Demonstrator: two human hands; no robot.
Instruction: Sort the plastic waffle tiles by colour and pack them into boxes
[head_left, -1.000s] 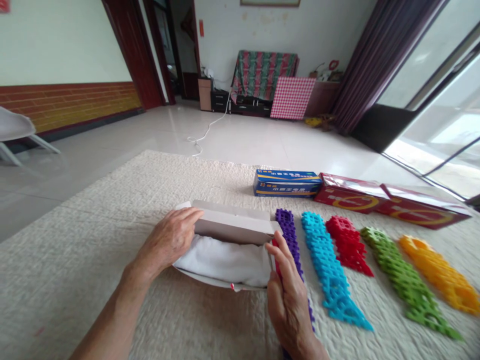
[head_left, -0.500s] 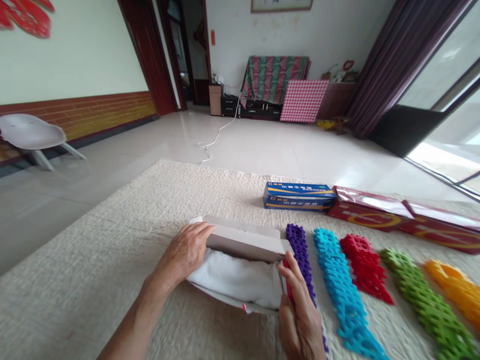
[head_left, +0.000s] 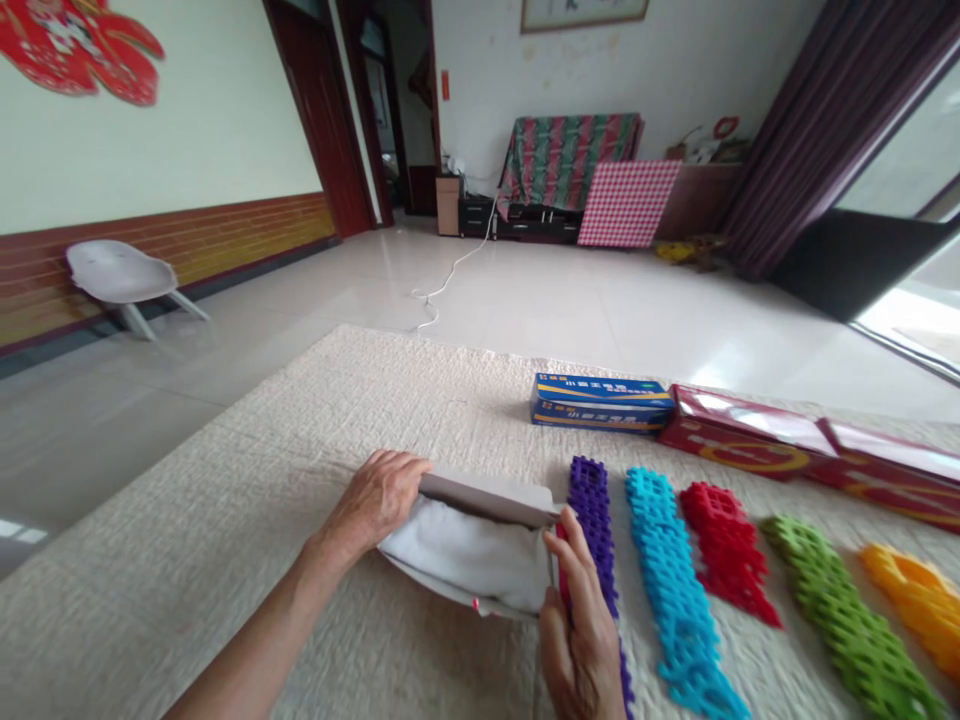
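Observation:
A cardboard box (head_left: 491,487) stands open in front of me, its long back flap raised and its inside grey-white. Folded white cloth (head_left: 469,550) fills it. My left hand (head_left: 384,497) grips the box's left end, with the fingers over the back corner. At the other end, my right hand (head_left: 581,610) wraps round the right side, where a bit of red printing shows. Just right of that hand lies a strip of purple interlocking plastic pieces (head_left: 591,500), partly covered by it.
Further right lie strips of blue (head_left: 667,560), red (head_left: 724,535), green (head_left: 847,610) and yellow (head_left: 911,590) plastic pieces. Behind them stand a blue box (head_left: 600,402) and two red boxes (head_left: 742,430). All rest on a cream quilted mat (head_left: 300,430). A white chair (head_left: 124,272) is at the left wall.
My view has turned slightly left. Both hands keep their hold on the box, and its back flap shows narrower than before.

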